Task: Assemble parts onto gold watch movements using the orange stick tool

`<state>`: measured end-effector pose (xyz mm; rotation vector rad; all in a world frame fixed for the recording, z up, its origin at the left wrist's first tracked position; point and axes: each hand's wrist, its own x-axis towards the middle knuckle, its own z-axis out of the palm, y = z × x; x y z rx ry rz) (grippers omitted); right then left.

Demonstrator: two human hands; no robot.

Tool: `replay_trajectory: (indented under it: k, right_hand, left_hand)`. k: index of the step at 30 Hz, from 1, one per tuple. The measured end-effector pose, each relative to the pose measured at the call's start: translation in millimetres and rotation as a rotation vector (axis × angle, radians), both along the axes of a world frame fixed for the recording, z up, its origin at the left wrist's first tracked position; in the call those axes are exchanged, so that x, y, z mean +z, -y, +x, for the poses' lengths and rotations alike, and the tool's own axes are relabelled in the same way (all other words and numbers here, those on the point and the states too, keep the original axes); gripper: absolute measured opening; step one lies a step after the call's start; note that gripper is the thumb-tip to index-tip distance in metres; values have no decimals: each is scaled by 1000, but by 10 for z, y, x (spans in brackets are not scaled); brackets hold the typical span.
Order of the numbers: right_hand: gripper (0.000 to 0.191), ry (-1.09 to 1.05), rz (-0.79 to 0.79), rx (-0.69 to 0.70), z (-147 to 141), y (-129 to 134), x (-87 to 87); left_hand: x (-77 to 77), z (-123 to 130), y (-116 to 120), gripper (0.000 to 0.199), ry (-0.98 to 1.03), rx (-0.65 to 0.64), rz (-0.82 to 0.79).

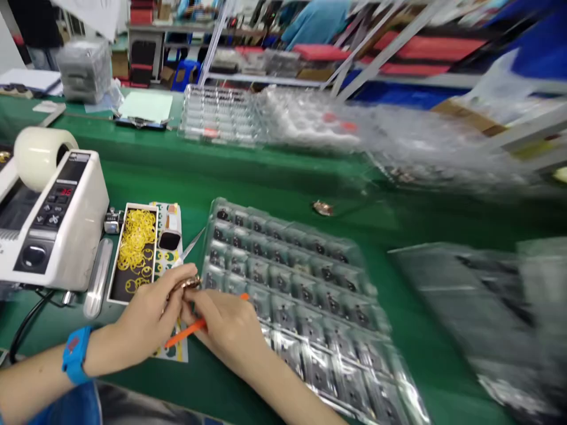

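Two at work: my left hand pinches a small coppery part while my right hand clasps an orange stick close by; a light, steady hold should serve best, just beside the clear tray on the green tabletop.

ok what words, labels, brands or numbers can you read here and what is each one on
"36", probably, in red on the display of the white machine; the last digit is unsure.
Too small or blurred: the machine's top label and button marks, the wristband's red mark.
No brand is readable.
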<state>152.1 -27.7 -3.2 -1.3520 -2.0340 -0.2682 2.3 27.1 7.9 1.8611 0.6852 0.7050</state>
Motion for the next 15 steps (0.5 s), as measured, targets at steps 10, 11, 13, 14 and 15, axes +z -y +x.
replay_trajectory:
  k: [10,11,13,14,15]
  right_hand:
    - [11,-177,3,37,-78,83,17]
    - [10,-155,17,43,-80,81,19]
    - [10,-99,21,64,-73,79,24]
    - [11,-70,10,88,-64,82,29]
    - [12,-52,-3,121,-49,89,38]
  left_hand:
    - [107,71,24,32,283,24,-572]
    - [118,73,10,31,304,26,-617]
    - [137,73,-30,31,326,38,-695]
    - [144,70,-51,31,335,43,-729]
    - [149,66,-71,31,344,49,-761]
